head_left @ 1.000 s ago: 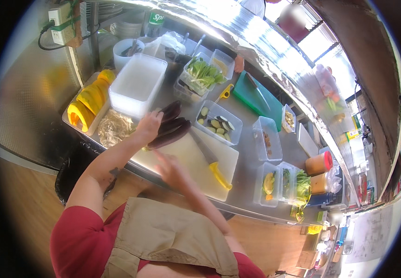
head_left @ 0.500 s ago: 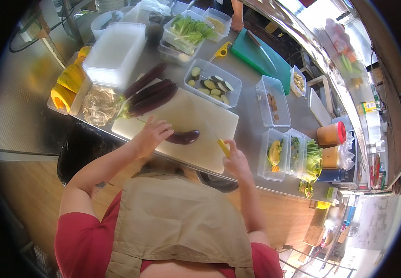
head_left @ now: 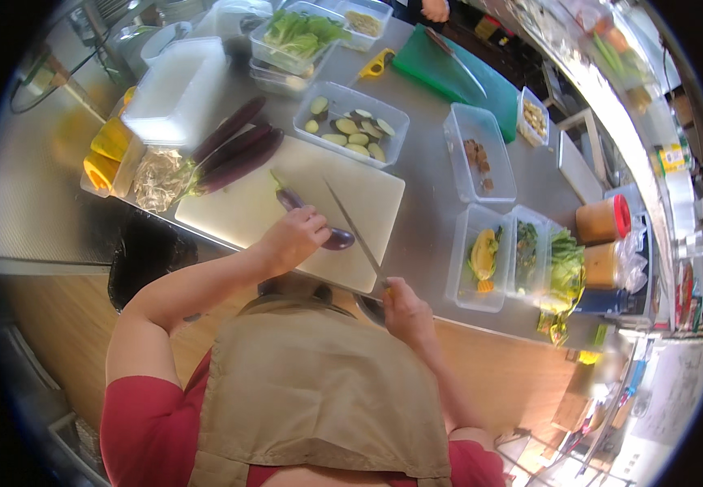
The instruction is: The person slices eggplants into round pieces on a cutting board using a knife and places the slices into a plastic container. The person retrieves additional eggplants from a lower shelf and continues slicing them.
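Purple eggplant (head_left: 340,239) is lying on the white board (head_left: 230,213), left hand (head_left: 296,237) clasping it, right hand (head_left: 406,310) gripping the knife (head_left: 367,254)! Sliced rounds (head_left: 357,139) are already sitting in a tub (head_left: 398,150); this one and three more (head_left: 242,162) are looking uncut.

A head-worn fisheye looks down over the apron (head_left: 323,390) at the nearby worktop (head_left: 427,195).

Bright upper-right glare, dark curved rim
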Tool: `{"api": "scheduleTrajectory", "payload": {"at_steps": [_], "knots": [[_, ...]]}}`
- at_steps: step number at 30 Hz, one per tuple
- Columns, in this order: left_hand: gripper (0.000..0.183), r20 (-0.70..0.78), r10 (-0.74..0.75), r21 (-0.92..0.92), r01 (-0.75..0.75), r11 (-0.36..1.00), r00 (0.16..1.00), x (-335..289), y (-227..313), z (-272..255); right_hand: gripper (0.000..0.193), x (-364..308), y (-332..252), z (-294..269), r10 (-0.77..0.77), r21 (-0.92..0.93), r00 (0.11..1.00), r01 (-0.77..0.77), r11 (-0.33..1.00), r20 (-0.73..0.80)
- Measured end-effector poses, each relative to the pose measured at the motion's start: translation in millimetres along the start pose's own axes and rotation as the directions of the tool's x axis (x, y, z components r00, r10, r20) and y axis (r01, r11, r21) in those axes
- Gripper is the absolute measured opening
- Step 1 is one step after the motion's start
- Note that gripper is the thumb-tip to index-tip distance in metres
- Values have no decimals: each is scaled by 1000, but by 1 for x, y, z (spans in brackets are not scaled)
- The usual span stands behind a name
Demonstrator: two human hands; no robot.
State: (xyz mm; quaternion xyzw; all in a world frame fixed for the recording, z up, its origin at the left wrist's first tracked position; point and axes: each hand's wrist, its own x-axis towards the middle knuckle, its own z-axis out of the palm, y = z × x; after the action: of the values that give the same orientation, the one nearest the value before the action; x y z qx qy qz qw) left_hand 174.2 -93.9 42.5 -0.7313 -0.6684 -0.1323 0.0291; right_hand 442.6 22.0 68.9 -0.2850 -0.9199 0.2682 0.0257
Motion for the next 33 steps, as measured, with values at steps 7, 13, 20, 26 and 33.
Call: {"api": "scheduleTrajectory", "payload": {"at_steps": [7,13,20,26,33], "knots": [[26,37,-10,56,8,998,999,-2,-1,12,17,-25,-11,-41,79,-301,960,5,954,269],[26,27,9,14,-10,1000,1000,0,-5,15,17,-21,-7,-48,118,-329,920,13,944,375],[32,61,-14,-138,22,990,998,-4,-13,7,17,35,-15,6,119,-265,957,-46,963,264],[30,69,-29,-92,35,995,997,-8,-10,4,17,-20,-41,-41,159,-231,924,-80,970,348],[29,88,30,12,-31,999,996,1,-17,14,19,33,-26,18,87,-207,969,-39,978,232]]}}
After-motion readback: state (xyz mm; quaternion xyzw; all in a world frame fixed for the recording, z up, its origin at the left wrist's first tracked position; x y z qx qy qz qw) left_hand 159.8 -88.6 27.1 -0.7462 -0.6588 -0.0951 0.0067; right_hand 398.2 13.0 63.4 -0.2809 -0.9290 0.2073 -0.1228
